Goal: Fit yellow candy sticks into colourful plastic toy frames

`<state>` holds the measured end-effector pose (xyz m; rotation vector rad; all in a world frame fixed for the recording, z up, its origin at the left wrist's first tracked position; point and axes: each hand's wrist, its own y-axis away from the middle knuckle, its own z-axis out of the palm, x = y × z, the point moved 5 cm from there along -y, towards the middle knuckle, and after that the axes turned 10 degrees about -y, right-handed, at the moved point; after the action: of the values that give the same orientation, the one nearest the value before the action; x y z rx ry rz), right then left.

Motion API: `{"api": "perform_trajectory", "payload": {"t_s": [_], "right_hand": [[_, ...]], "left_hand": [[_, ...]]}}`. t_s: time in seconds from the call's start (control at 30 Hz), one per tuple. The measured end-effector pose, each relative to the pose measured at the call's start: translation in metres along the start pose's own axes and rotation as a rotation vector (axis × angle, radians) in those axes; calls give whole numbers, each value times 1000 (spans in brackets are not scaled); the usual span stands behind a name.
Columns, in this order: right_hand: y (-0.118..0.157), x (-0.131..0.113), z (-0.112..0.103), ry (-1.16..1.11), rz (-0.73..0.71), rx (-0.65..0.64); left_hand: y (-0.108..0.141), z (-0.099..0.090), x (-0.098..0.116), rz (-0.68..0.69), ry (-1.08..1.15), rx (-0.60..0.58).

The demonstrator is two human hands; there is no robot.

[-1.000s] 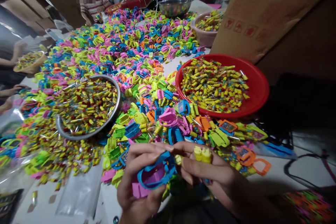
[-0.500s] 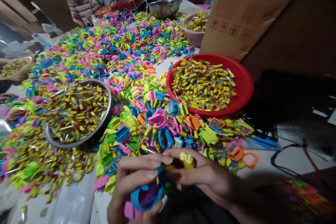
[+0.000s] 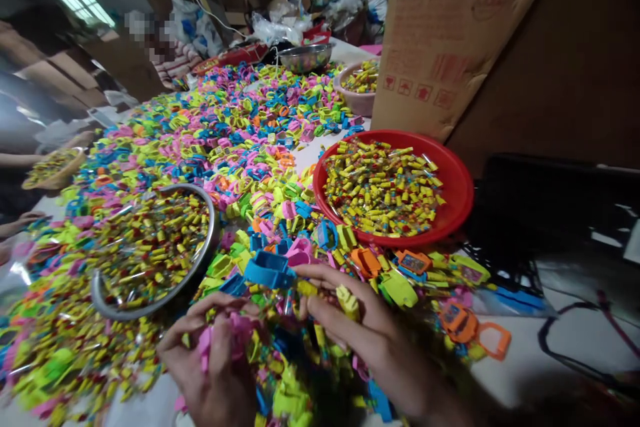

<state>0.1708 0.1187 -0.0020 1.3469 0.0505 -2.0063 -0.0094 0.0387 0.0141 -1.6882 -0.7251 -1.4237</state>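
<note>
Taking the middle of the head view as the clock centre, the two hands lie in the lower half of the dial. The left hand (image 3: 213,363), at 7 o'clock, has its fingers curled inward and grips a pink plastic piece (image 3: 235,337) between thumb and fingers. The right hand (image 3: 345,313), between 5 and 6 o'clock, is partly closed: yellow-capped tubes (image 3: 349,302) are held in the palm behind the thumb, and one yellow end (image 3: 306,288) shows at the fingertips. The exact number held cannot be told. A blue plastic piece (image 3: 269,269), at 7 o'clock, sits just beyond the right fingertips; contact with them cannot be confirmed. Beneath the hands, mixed pieces and tubes cover the near part of the desk (image 3: 309,156); a lime-green piece (image 3: 290,395) lies between the wrists. A red basin (image 3: 457,188), at 3 o'clock, contains yellow-capped tubes. A grey-rimmed basin (image 3: 120,315), between 8 and 9 o'clock, contains similar tubes, with more spread outside its rim. The main heap of coloured pieces (image 3: 225,123) extends toward 10 o'clock. A metal bowl (image 3: 306,59) stands at 12 o'clock, and a pale pink basin (image 3: 361,105) stands near 1 o'clock, beside a cardboard box (image 3: 435,20). Orange pieces (image 3: 457,325) lie between 4 and 5 o'clock. A person in a striped top (image 3: 176,65) is at 10 o'clock, beyond the heap.
</note>
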Motion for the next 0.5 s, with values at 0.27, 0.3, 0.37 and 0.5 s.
{"api": "perform_trajectory", "payload": {"t_s": [0.27, 0.3, 0.37, 0.5], "right_hand": [[-3, -7, 17, 170, 58, -175], [-3, -5, 16, 200, 51, -155], [-3, 1, 14, 272, 36, -138], [5, 5, 5, 403, -31, -135]], "left_hand": [[-7, -22, -16, -269, -142, -34], [-5, -24, -17, -262, -201, -32], [-1, -26, -17, -239, -277, -56], [7, -23, -13, -168, -233, -223]]}}
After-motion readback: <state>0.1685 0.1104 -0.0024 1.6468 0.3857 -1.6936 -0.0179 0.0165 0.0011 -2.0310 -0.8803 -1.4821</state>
